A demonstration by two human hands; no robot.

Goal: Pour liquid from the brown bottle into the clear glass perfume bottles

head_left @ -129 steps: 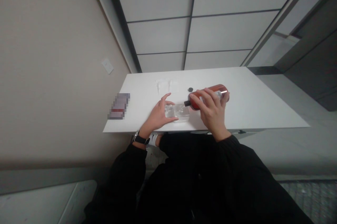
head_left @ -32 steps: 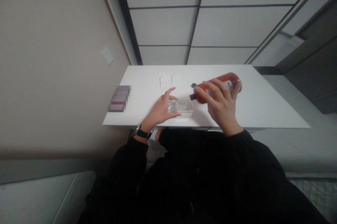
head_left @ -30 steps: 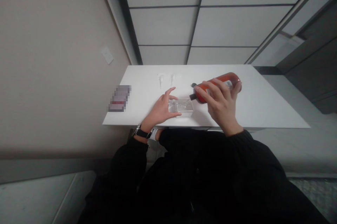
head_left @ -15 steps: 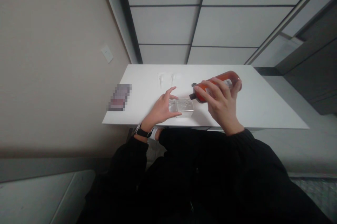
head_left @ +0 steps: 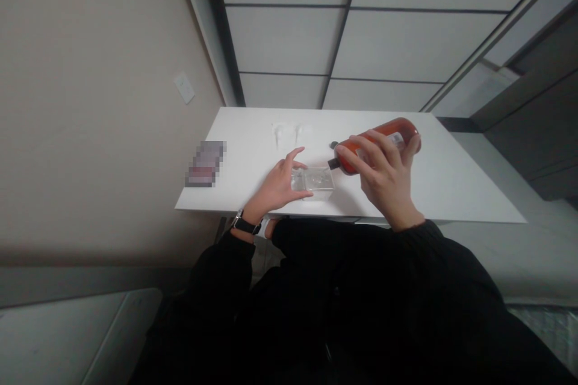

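Observation:
On the white table, my left hand [head_left: 277,186] grips the left end of a clear rectangular container [head_left: 321,183] between thumb and fingers, with the index finger raised. Clear contents show inside it. My right hand [head_left: 388,177] is wrapped around a large orange-red bottle [head_left: 400,127] with a pale label. The bottle tilts down to the left, its black neck end [head_left: 333,164] just above the container's far right corner. Whether liquid is flowing out cannot be made out. A small dark round cap [head_left: 333,144] lies behind the bottle.
Two small, whitish translucent items [head_left: 279,133] lie toward the back of the table [head_left: 465,192]. A pixelated dark object [head_left: 205,163] is at the table's left edge. The wall with a switch plate [head_left: 184,88] stands to the left, panelled doors [head_left: 289,41] behind.
The bottle in my right hand has shifted slightly right and up, its neck drawing away from over the container toward its corner. My left hand keeps its hold on the container.

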